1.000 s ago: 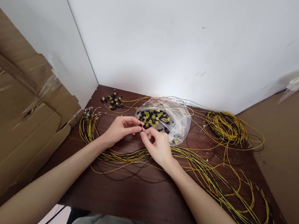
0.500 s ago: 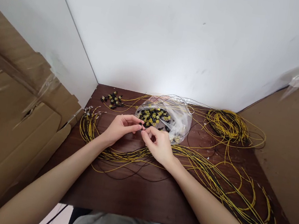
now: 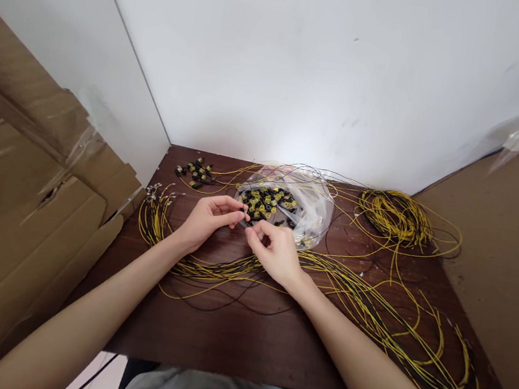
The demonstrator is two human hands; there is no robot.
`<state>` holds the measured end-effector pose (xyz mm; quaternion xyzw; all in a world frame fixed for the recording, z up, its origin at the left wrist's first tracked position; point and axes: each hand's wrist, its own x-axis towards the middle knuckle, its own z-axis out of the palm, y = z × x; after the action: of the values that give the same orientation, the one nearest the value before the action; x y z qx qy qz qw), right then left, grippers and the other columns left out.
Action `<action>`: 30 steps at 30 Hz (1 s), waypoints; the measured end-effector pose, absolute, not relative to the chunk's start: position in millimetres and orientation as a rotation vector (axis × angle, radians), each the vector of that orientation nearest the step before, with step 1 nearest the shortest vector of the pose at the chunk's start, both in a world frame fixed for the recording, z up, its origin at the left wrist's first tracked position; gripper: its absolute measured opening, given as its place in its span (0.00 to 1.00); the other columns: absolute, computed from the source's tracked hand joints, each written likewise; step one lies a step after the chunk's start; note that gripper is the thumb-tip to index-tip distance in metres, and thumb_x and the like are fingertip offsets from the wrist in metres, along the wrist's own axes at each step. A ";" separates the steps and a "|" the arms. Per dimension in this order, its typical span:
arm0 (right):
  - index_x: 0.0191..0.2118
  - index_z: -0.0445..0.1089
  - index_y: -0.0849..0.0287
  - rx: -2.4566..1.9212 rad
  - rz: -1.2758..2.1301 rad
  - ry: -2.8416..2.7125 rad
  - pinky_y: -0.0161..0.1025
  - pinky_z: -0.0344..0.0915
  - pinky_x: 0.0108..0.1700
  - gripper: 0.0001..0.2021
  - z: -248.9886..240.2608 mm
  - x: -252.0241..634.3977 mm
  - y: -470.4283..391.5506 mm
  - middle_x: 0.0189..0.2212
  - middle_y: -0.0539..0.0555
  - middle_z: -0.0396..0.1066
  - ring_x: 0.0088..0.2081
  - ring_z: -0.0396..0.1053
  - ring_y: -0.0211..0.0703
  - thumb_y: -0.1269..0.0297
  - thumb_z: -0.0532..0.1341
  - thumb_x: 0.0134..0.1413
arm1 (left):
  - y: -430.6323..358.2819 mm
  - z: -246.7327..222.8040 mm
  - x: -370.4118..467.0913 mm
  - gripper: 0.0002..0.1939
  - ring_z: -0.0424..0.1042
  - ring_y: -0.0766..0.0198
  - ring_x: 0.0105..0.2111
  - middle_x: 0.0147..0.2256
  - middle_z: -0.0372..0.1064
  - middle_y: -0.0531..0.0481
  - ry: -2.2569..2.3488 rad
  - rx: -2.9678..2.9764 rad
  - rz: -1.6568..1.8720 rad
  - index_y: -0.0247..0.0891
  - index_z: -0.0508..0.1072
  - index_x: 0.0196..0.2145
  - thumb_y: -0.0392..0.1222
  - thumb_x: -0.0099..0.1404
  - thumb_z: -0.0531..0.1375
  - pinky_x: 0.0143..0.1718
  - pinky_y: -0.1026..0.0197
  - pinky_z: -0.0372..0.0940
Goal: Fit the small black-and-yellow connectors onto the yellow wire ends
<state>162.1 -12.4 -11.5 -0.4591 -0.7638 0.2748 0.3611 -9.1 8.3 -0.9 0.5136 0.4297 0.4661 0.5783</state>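
My left hand [image 3: 211, 219] and my right hand [image 3: 277, 250] meet fingertip to fingertip at mid-table. Thumb and fingers of the left hand pinch a small black part [image 3: 247, 221]. The right hand's thumb and forefinger are closed at its other end, where a thin dark wire seems to run; the fingertips hide the exact grip. Just beyond the hands lies a clear plastic bag [image 3: 311, 209] with many black-and-yellow connectors [image 3: 262, 202]. Below the hands, a bundle of yellow and black wires [image 3: 214, 270] stretches across the table.
Loose connectors [image 3: 197, 172] with wires lie at the back left. A coil of yellow wire [image 3: 394, 217] sits at the back right. Cardboard [image 3: 26, 207] stands along the left and more cardboard [image 3: 506, 255] along the right. A white wall [image 3: 306, 66] closes the back of the brown table [image 3: 229, 338].
The left fingertips have drawn slightly back to the left, and more of the black part shows between the hands. My right hand has stayed almost still.
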 end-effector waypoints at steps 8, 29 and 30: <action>0.22 0.64 0.59 -1.165 0.699 -1.990 0.30 0.50 0.24 0.13 -12.1 162.6 -11.9 0.15 0.46 0.60 0.18 0.55 0.31 0.64 0.53 0.57 | 7.3 -0.1 -8.3 0.12 0.72 0.64 0.30 0.31 0.75 0.46 1.001 1.214 1.074 0.33 0.75 0.32 0.40 0.49 0.68 0.30 0.64 0.63; 0.22 0.64 0.60 -1.186 0.689 -1.999 0.30 0.50 0.24 0.13 -11.5 162.6 -12.6 0.16 0.46 0.61 0.18 0.57 0.30 0.65 0.55 0.55 | 9.9 -4.1 -8.6 0.11 0.70 0.66 0.29 0.33 0.74 0.46 0.977 1.150 1.138 0.33 0.75 0.31 0.39 0.49 0.68 0.27 0.66 0.62; 0.22 0.64 0.60 -1.189 0.686 -2.005 0.30 0.51 0.25 0.13 -11.5 162.6 -12.9 0.16 0.46 0.62 0.19 0.57 0.30 0.65 0.55 0.56 | 9.7 -4.2 -8.6 0.11 0.70 0.67 0.29 0.33 0.74 0.46 0.976 1.163 1.139 0.33 0.75 0.31 0.39 0.49 0.68 0.27 0.66 0.62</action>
<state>162.6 -12.9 -11.5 -0.4586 -0.7734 0.2647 0.3484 -8.6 9.7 -4.2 0.4983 0.4179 0.4877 0.5825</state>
